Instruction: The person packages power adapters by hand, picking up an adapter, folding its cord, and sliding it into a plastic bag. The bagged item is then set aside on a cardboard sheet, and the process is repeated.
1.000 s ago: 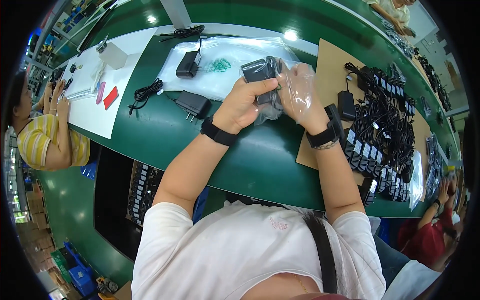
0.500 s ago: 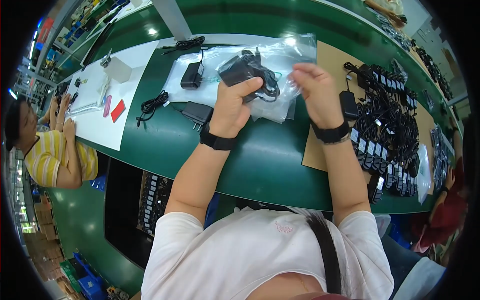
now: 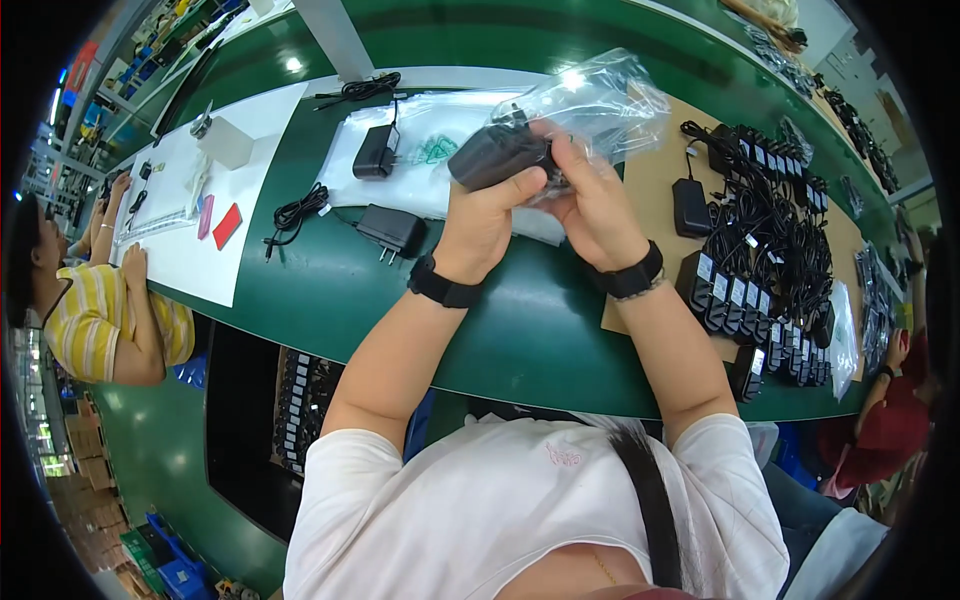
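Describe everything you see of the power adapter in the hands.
The black power adapter is a smooth, rounded block, apparently plastic, seemingly inside a clear plastic bag whose loose end spreads toward the upper right. It is tilted, held over the stack of bags, with the left hand and right hand around it. Prongs and cable can't be made out clearly.

- I note one adapter (image 3: 492, 158) between the fingers (image 3: 522, 187).
- Plastic bags (image 3: 425, 120): on the table (image 3: 520, 320).
- Adapter pile (image 3: 765, 250): right, on cardboard (image 3: 650, 175).
- Coiled cable (image 3: 298, 210): left of bags.
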The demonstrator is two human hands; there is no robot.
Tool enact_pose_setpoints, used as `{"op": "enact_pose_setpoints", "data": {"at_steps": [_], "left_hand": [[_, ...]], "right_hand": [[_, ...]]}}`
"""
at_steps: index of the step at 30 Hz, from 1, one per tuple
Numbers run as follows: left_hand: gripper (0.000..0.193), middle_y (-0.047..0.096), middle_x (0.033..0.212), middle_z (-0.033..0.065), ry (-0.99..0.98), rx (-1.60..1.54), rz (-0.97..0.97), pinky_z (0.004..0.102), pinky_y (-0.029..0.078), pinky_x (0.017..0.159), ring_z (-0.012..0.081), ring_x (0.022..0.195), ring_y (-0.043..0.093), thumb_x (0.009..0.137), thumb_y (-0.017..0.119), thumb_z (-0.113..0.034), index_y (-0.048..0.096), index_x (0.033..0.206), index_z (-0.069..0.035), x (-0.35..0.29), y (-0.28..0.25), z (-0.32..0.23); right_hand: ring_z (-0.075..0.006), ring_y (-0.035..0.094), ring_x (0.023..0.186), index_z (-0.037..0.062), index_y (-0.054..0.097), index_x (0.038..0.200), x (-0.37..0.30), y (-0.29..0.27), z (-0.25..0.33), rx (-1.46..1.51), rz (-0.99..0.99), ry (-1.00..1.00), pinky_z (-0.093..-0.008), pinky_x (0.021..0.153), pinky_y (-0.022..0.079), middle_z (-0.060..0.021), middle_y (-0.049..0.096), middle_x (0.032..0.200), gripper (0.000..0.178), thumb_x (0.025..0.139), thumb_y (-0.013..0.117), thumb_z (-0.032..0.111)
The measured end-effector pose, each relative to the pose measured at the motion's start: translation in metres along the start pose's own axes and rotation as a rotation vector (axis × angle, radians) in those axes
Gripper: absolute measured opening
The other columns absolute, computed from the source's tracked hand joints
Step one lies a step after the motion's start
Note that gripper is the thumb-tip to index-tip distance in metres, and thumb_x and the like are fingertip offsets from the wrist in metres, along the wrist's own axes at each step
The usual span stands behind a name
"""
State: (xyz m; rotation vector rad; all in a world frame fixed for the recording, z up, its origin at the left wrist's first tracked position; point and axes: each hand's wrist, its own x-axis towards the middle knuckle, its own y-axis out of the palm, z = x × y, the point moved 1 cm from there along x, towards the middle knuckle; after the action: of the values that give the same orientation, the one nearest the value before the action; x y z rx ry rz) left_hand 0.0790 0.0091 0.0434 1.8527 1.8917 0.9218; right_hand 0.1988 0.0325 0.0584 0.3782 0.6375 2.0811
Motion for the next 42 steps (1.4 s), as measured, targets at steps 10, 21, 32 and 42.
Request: {"op": "enact_pose_setpoints", "data": {"at_steps": [10, 21, 32, 42], "left_hand": [[0.049, 0.059, 0.099, 0.0093, 0.049, 0.393, 0.003, 0.0245, 0.045, 0.075, 0.0132, 0.093, 0.053, 0.072, 0.07, -0.011, 0.05, 0.115, 0.002, 0.006, 0.001, -0.016], [0.017, 0.061, 0.085, 0.0068, -0.121, 0.205, -0.207, 0.0224, 0.044, 0.066, 0.0108, 0.076, 0.055, 0.079, 0.059, -0.009, 0.061, 0.09, 0.003, 0.008, -0.015, -0.006], [0.023, 0.046, 0.058, -0.0022, -0.076, 0.445, -0.186, 0.0207, 0.033, 0.043, 0.0045, 0.052, 0.042, 0.077, 0.062, -0.011, 0.043, 0.063, -0.007, 0.01, -0.021, -0.009], [0.02, 0.054, 0.071, 0.002, -0.071, 0.343, -0.401, 0.0207, 0.039, 0.052, 0.0078, 0.062, 0.048, 0.08, 0.062, -0.012, 0.049, 0.087, 0.0, 0.021, -0.038, -0.029]], "right_hand": [[-0.01, 0.057, 0.078, 0.0012, 0.062, 0.101, 0.003, -0.023, -0.005, -1.437, -0.097, -0.962, -0.0246, 0.069, 0.045, -0.0037, 0.063, 0.089, 0.021, 0.089, 0.051, 0.016], [-0.0152, 0.06, 0.083, -0.002, 0.056, 0.108, 0.008, -0.026, -0.015, 0.001, -0.313, 0.094, -0.0289, 0.075, 0.048, -0.009, 0.062, 0.097, 0.032, 0.09, 0.043, 0.021], [-0.0179, 0.052, 0.098, -0.0061, 0.053, 0.108, 0.006, -0.035, 0.001, -0.173, 0.016, -0.139, -0.0297, 0.084, 0.043, -0.0126, 0.053, 0.114, 0.032, 0.083, 0.052, 0.013], [-0.0147, 0.058, 0.089, -0.0026, 0.058, 0.105, 0.062, -0.019, 0.043, -0.407, 0.116, 0.418, -0.027, 0.081, 0.047, -0.0085, 0.06, 0.1, 0.027, 0.083, 0.059, 0.013]]}}
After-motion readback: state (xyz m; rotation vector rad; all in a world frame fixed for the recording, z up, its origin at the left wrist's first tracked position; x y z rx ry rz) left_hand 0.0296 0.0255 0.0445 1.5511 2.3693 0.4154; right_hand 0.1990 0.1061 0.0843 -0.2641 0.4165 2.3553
